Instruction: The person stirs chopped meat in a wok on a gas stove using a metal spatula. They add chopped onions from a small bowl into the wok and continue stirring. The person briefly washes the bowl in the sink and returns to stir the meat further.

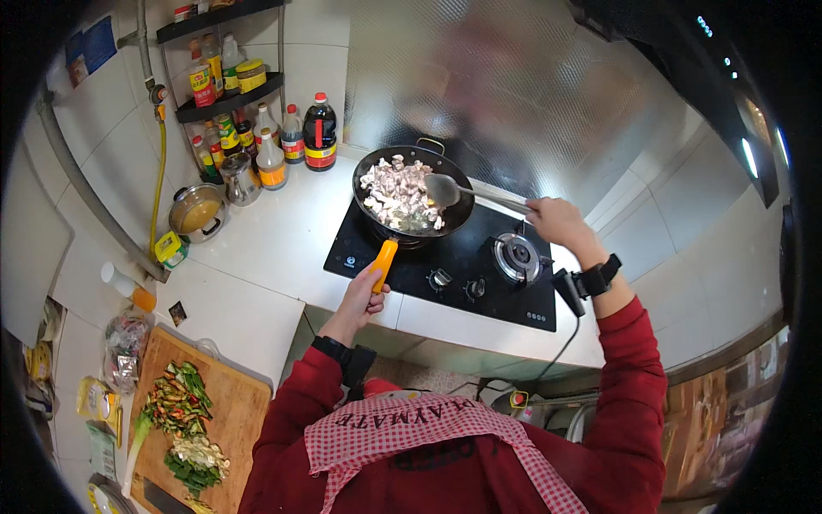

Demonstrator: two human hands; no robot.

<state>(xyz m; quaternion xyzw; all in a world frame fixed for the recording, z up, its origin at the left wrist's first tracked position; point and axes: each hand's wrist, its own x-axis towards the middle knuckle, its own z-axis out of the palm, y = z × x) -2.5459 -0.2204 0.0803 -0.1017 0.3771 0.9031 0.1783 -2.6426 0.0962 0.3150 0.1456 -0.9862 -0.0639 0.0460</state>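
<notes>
A black wok (463,215) sits on the left burner of the black gas hob (411,273), with small pieces of pale, pinkish meat (401,186) in it. My left hand (359,299) is closed around the wok's orange handle (384,260), which points towards me. In my right hand (557,221) is the handle end of a metal cooking spatula (443,191). Its broad head lies at the right side of the meat, inside the wok. Some liquid shows near the wok's front. The right burner (517,257) stands uncovered, with no pan on it.
Sauce bottles (320,132) and a lidded pot (198,212) stand at the back left. A wooden cutting board (241,398) at the lower left bears cut peppers (180,398), chopped garlic, greens and a knife (164,496). A cable hangs from my right wrist past the hob's front edge.
</notes>
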